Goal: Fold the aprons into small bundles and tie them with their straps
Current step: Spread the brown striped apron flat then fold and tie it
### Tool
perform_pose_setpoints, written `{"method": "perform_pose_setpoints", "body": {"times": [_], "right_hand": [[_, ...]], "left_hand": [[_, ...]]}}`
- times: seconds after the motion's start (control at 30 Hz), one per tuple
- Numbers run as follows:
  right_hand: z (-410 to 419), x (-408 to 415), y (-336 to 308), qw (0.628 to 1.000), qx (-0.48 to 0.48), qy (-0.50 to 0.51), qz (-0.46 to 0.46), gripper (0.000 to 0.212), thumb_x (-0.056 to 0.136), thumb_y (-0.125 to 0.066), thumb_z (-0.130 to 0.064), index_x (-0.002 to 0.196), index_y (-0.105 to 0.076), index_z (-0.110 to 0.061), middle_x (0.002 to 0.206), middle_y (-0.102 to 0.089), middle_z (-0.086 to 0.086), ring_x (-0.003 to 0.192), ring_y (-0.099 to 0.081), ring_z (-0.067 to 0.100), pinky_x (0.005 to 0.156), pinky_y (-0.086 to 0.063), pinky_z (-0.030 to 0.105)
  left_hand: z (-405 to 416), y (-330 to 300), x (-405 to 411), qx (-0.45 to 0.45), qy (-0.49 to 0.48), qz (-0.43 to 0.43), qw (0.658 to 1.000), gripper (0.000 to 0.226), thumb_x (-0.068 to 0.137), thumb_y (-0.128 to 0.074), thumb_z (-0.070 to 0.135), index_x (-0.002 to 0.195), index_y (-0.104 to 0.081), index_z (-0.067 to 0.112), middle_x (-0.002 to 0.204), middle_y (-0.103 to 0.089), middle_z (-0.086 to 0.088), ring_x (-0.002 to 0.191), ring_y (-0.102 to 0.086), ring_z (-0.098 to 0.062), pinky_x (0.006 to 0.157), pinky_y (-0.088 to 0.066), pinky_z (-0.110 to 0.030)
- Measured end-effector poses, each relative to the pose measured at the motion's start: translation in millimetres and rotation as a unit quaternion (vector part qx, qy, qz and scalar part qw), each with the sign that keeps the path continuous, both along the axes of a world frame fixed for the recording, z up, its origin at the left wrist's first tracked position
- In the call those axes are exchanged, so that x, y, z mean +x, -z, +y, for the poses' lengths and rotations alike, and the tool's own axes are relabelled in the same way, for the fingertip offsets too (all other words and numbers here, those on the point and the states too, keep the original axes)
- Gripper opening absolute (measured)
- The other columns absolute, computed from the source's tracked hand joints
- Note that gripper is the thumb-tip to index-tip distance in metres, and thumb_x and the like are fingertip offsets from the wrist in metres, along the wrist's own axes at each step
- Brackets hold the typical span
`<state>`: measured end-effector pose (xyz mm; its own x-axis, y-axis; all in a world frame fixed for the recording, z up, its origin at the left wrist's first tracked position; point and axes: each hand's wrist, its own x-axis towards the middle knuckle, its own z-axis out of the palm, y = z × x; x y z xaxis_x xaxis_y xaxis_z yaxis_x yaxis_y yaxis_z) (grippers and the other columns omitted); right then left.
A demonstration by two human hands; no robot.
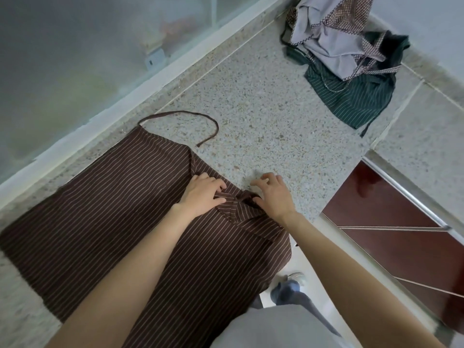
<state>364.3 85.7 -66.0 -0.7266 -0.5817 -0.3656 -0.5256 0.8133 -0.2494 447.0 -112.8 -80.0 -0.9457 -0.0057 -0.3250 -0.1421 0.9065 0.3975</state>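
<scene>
Brown pinstriped cloth apron [105, 209] lies flat on speckled stone counter [263, 116]. Left hand [203, 194] and right hand [272, 194] pinch its bunched fold. Crumpled apron heap [349, 61] at one o'clock.

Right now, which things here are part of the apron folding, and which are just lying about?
Part of the job:
brown apron, spread on the counter
its strap
left hand and right hand, at its folded corner
apron pile, waiting

Just lying about:
red cabinet
window

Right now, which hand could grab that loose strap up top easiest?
Probably the left hand. It rests on the brown apron nearer the strap; the right hand sits farther off.
</scene>
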Motion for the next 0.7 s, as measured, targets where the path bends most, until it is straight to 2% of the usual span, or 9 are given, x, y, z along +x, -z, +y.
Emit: {"method": "perform_pose_setpoints", "body": {"times": [0.1,0.17,0.23,0.27,0.33,0.4,0.5,0.6,0.7], "right_hand": [[-2.2,-12.7,-0.4,0.995,-0.066,0.048,-0.052,0.021,0.094,-0.051,-0.018,0.108,-0.063,-0.008,0.118,-0.056,0.009,0.113,-0.047,0.029,0.092,-0.037,0.033],[-2.7,-22.8,-11.9,0.945,-0.187,0.184,-0.195,0.015,0.097,-0.044,-0.018,0.103,-0.053,-0.007,0.095,-0.064,0.008,0.093,-0.06,0.029,0.078,-0.044,0.037],[0.2,-38.4,-21.2,0.889,-0.262,0.257,-0.275,0.011,0.1,-0.037,-0.023,0.099,-0.043,-0.014,0.071,-0.064,0.004,0.064,-0.059,0.024,0.062,-0.046,0.038],[1.6,-50.1,-24.8,0.897,-0.255,0.245,-0.265,0.012,0.101,-0.037,-0.027,0.099,-0.043,-0.017,0.063,-0.06,0.003,0.055,-0.053,0.021,0.056,-0.042,0.035],[5.4,-74.1,-31.6,0.946,-0.205,0.182,-0.172,0.012,0.099,-0.042,-0.029,0.104,-0.047,-0.019,0.059,-0.054,0.001,0.047,-0.044,0.016,0.049,-0.034,0.027],[9.6,-103.9,-35.9,0.981,-0.153,0.116,-0.035,0.02,0.095,-0.051,-0.029,0.111,-0.05,-0.017,0.064,-0.058,0.0,0.053,-0.05,0.015,0.05,-0.036,0.027],[10.0,-144.9,-37.6,0.985,-0.13,0.056,0.097,0.032,0.089,-0.058,-0.021,0.119,-0.05,-0.015,0.093,-0.065,0.009,0.082,-0.06,0.028,0.067,-0.046,0.035],[-2.6,-179.4,-34.0,0.981,-0.132,-0.015,0.144,0.044,0.084,-0.058,-0.018,0.127,-0.051,-0.015,0.112,-0.058,0.013,0.104,-0.049,0.034,0.088,-0.037,0.042],[-11.9,-199.0,-22.6,0.985,-0.114,-0.054,0.116,0.062,0.076,-0.059,-0.014,0.136,-0.043,-0.014,0.134,-0.042,0.017,0.125,-0.033,0.036,0.103,-0.024,0.047]], "left_hand": [[1.1,-1.6,-6.1,-0.004,0.013,0.036,0.999,0.025,0.091,-0.054,0.041,0.111,-0.062,0.029,0.105,-0.061,0.009,0.108,-0.046,-0.015,0.101,-0.029,-0.037],[1.4,-6.0,-17.4,0.022,-0.008,0.093,0.995,0.024,0.09,-0.055,0.039,0.108,-0.065,0.026,0.106,-0.06,0.007,0.106,-0.048,-0.015,0.098,-0.031,-0.035],[2.9,-14.4,-36.0,0.049,-0.043,0.164,0.984,0.023,0.089,-0.06,0.035,0.105,-0.068,0.021,0.099,-0.061,0.004,0.097,-0.053,-0.016,0.092,-0.037,-0.034],[3.9,-20.1,-48.5,0.049,-0.056,0.194,0.978,0.021,0.088,-0.062,0.033,0.103,-0.069,0.02,0.094,-0.061,0.003,0.09,-0.056,-0.016,0.087,-0.041,-0.033],[5.5,-29.8,-70.6,0.033,-0.077,0.231,0.969,0.018,0.087,-0.064,0.029,0.1,-0.071,0.019,0.085,-0.062,0.004,0.078,-0.058,-0.015,0.072,-0.045,-0.029],[8.5,-37.0,-91.4,0.017,-0.105,0.236,0.966,0.018,0.089,-0.061,0.03,0.1,-0.07,0.02,0.08,-0.063,0.006,0.072,-0.058,-0.013,0.062,-0.041,-0.025],[20.3,-37.8,-116.0,-0.018,-0.159,0.195,0.968,0.023,0.093,-0.052,0.036,0.108,-0.066,0.024,0.078,-0.066,0.008,0.07,-0.061,-0.013,0.066,-0.049,-0.028],[36.4,-27.8,-137.8,-0.066,-0.237,0.154,0.957,0.025,0.096,-0.045,0.036,0.115,-0.057,0.026,0.09,-0.069,0.004,0.079,-0.065,-0.018,0.067,-0.049,-0.031],[44.9,-13.5,-149.3,0.013,-0.252,0.116,0.961,0.038,0.095,-0.047,0.036,0.131,-0.042,0.026,0.113,-0.061,0.001,0.094,-0.062,-0.018,0.072,-0.05,-0.033]]}}
